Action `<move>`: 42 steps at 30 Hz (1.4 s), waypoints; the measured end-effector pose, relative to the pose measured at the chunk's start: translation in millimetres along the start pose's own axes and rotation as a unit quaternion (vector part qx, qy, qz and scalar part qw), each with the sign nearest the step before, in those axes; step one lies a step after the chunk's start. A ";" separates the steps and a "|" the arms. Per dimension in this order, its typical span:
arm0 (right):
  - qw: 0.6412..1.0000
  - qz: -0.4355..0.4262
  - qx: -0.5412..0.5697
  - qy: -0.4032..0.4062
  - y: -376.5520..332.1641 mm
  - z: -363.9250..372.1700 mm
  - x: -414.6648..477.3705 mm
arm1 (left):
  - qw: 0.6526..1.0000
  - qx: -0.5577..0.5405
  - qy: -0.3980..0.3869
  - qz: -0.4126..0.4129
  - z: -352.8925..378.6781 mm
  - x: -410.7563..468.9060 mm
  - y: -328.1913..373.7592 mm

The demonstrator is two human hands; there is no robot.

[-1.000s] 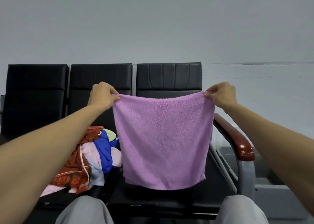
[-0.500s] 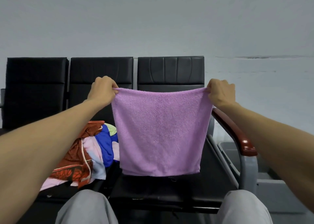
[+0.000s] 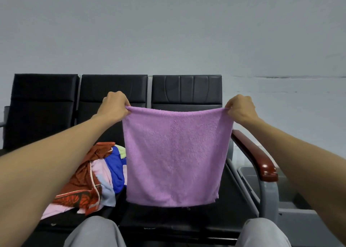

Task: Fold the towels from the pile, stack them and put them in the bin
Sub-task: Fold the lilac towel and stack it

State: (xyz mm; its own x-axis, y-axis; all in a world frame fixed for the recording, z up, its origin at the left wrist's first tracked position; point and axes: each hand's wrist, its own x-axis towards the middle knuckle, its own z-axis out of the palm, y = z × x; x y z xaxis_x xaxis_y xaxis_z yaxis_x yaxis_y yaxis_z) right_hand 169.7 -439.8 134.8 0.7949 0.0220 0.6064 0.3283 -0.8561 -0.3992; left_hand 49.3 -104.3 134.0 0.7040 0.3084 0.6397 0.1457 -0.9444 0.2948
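Where the purple towel (image 3: 174,158) hangs: in the air in front of the right-hand seat, spread flat and facing the person. Its top edge sags a little between the two hands and its lower edge hangs free.
Left hand (image 3: 114,106): fingers curled, pinching the towel's upper left corner.
Right hand (image 3: 241,108): fingers curled, pinching the towel's upper right corner.
Arms: both bare and stretched forward, one on each side of the towel.
Pile (image 3: 89,177): crumpled cloths in patterned rust-red, blue, pink and pale green. It lies on the middle seat just left of the hanging towel, partly behind the left forearm.
Row of black seats (image 3: 46,106): three padded seats side by side, their backs against a grey wall (image 3: 168,31).
Armrest (image 3: 262,160): glossy red-brown, on a grey metal post at the right end of the row, beneath the right forearm.
Bin (image 3: 292,220): grey, low down just right of the armrest and partly hidden by the right forearm; what it holds cannot be told.
Knees (image 3: 95,231): in grey trousers, at the bottom edge.
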 end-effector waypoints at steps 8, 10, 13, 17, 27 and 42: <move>1.000 0.024 0.015 0.004 3.0 1.0 2.2 | 0.995 -0.058 -0.059 -0.048 -6.9 3.4 -0.8; 0.999 0.034 0.037 0.002 8.5 17.3 6.9 | 0.987 -0.120 -0.072 -0.082 10.7 9.6 -7.6; 0.997 0.048 0.067 0.011 19.6 45.2 12.0 | 0.972 -0.188 -0.073 -0.120 44.1 17.6 -17.4; 0.996 0.057 0.068 0.016 37.7 93.2 10.7 | 0.967 -0.202 -0.084 -0.133 105.4 24.2 -34.9; 0.988 0.083 0.066 -0.114 90.6 210.4 -47.6 | 0.981 -0.135 -0.089 -0.109 232.6 -47.0 -72.5; 0.917 0.028 0.006 -0.398 141.7 206.1 -99.6 | 0.951 -0.075 -0.297 0.032 238.2 -122.3 -101.9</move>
State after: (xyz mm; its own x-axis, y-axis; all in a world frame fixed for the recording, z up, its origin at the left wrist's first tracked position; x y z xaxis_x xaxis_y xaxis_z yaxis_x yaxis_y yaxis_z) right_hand 242.2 -456.9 -123.8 0.9296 0.3528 -0.1063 0.2782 -0.8612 -0.4254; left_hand 113.9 -73.0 -143.3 0.9831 0.0901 0.1592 0.0201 -0.9182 0.3955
